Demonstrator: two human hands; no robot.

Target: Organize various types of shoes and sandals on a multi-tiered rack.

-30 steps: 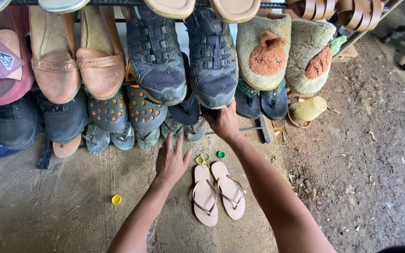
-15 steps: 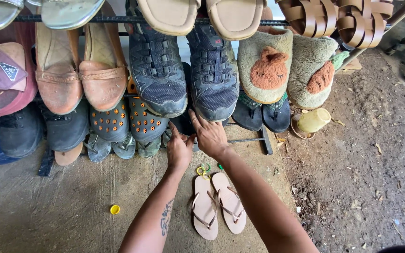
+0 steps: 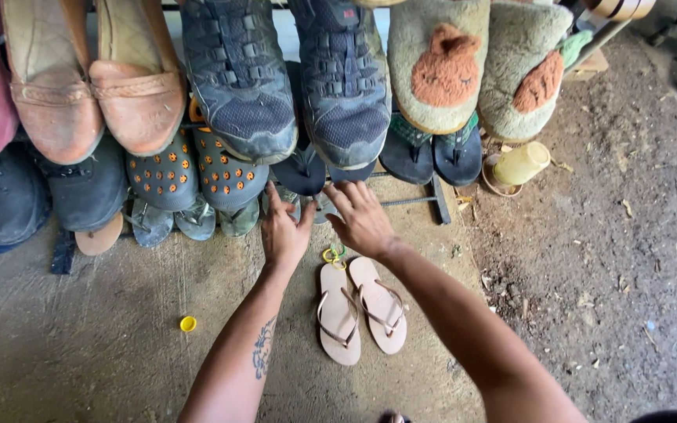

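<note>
Footwear in reach: dark flip-flops [image 3: 305, 174], frame centre, low on the shoe rack [image 3: 409, 201].
Left hand [image 3: 284, 231]: fingers spread, empty, touching them.
Right hand [image 3: 362, 219]: spread, empty, alongside.
Technique: grip each sole by its edge, avoiding the grey sneakers [image 3: 291, 78] overhead.
Change: camera closer; both hands further under rack.
Foreground: tan sandals [image 3: 360, 309] on floor.

Open concrete floor [image 3: 80, 337] left of the pink flip-flops [image 3: 360, 309], only a yellow bottle cap [image 3: 188, 323] there. Just above the flip-flops, packed tight: dark sandals [image 3: 299, 168] and sneakers [image 3: 291, 78] on the shoe rack [image 3: 413, 200], blocking passage. Bare dirt ground [image 3: 613, 274] to the right.
</note>
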